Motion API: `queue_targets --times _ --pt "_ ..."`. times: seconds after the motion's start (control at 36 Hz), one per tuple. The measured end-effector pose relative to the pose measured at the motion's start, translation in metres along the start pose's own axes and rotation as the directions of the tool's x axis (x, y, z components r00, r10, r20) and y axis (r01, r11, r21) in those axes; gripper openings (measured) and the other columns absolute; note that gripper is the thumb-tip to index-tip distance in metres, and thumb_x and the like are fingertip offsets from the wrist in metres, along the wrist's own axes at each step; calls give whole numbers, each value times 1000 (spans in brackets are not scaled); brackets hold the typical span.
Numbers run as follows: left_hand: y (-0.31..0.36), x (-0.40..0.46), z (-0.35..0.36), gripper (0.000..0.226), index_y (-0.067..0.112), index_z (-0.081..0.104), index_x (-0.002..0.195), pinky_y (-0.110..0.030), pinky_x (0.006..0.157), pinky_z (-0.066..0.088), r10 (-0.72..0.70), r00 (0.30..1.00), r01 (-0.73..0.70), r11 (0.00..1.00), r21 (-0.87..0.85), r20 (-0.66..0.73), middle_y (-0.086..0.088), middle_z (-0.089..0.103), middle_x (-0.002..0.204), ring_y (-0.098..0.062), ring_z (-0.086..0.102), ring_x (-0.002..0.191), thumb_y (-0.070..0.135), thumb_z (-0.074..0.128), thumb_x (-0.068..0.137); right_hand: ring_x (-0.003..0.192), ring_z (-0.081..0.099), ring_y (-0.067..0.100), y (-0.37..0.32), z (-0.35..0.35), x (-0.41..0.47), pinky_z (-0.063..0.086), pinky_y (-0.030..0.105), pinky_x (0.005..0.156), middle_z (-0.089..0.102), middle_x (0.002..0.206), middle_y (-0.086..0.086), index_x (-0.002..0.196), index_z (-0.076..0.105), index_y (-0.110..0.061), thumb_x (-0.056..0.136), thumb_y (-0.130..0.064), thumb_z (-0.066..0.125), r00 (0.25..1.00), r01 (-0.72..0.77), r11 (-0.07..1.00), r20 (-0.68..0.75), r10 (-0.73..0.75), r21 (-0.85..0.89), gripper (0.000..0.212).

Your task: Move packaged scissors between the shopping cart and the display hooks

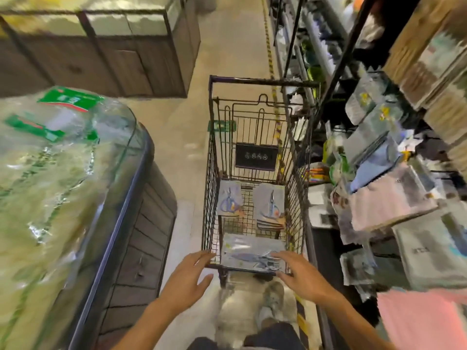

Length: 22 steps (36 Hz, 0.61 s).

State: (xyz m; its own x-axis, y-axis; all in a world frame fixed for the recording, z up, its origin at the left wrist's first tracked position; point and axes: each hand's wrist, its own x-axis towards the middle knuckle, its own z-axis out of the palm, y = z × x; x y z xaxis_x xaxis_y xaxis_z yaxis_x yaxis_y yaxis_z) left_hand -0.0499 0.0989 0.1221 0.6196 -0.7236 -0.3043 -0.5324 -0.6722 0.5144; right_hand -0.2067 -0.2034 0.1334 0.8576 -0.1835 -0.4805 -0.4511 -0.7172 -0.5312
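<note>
A black wire shopping cart [211, 188] stands in the aisle in front of me. In its basket lie packaged scissors with blue handles: one pack at the far left [229, 198], a stack at the far right [270, 205], and a stack at the near end [252, 251]. My left hand [188, 279] hovers with fingers spread by the cart's near left corner. My right hand [300, 274] reaches over the near right corner, fingers straight, fingertips at the near stack's edge. Neither hand holds anything. The picture is blurred.
A curved glass-topped chest [121, 198] full of bagged goods stands close on the left. Shelving with hanging packaged goods [379, 188] lines the right, tight against the cart. Yellow-black floor tape [270, 54] runs up the aisle. My shoe [273, 299] shows below.
</note>
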Motion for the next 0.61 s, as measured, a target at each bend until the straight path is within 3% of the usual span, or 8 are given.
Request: queue_targets --times 0.11,0.22,0.31,0.36,0.5,0.56,0.61 --pt "23 36 17 54 24 46 150 -24 116 24 -96 992 98 995 -14 80 2 47 152 -20 42 142 43 52 99 136 46 11 33 -13 34 28 13 104 53 143 -10 142 52 -30 99 -35 60 998 -51 998 45 50 28 44" --pt "37 79 41 67 21 52 145 -34 114 36 -145 982 149 988 -32 118 -5 54 146 -26 49 136 55 36 90 132 50 12 66 -22 62 33 17 103 55 140 -9 138 56 -30 97 -36 60 993 -95 990 74 88 100 42" --pt "55 101 51 56 19 53 145 -38 114 38 -201 965 209 977 -32 167 -9 53 146 -29 47 138 39 51 92 134 50 18 83 -20 76 39 28 108 52 144 -3 141 52 -27 100 -35 56 983 -157 977 114 142 142 42" --pt "58 115 60 54 19 54 144 -38 114 37 -175 967 184 982 -37 186 -9 55 145 -31 49 136 31 59 91 135 48 16 87 -16 84 37 27 110 51 148 -1 142 50 -25 100 -33 57 978 -188 966 125 167 176 43" --pt "42 142 83 59 21 49 147 -38 116 37 -182 945 179 983 35 273 -6 49 150 -27 44 139 45 49 94 133 51 19 88 -3 100 38 28 110 53 146 -1 143 50 -24 101 -27 58 945 -309 925 175 274 220 43" --pt "34 156 91 58 20 48 148 -39 119 33 -183 937 178 983 44 297 -6 47 152 -28 40 141 43 51 95 131 52 20 88 2 107 38 23 107 55 143 0 142 51 -23 101 -25 58 936 -341 917 172 308 209 41" --pt "24 171 98 53 16 53 144 -41 117 33 -162 937 161 987 29 308 -9 51 149 -32 43 139 35 58 95 121 55 16 90 10 118 37 5 93 59 129 -2 137 54 -21 102 -21 57 939 -327 927 179 295 184 36"
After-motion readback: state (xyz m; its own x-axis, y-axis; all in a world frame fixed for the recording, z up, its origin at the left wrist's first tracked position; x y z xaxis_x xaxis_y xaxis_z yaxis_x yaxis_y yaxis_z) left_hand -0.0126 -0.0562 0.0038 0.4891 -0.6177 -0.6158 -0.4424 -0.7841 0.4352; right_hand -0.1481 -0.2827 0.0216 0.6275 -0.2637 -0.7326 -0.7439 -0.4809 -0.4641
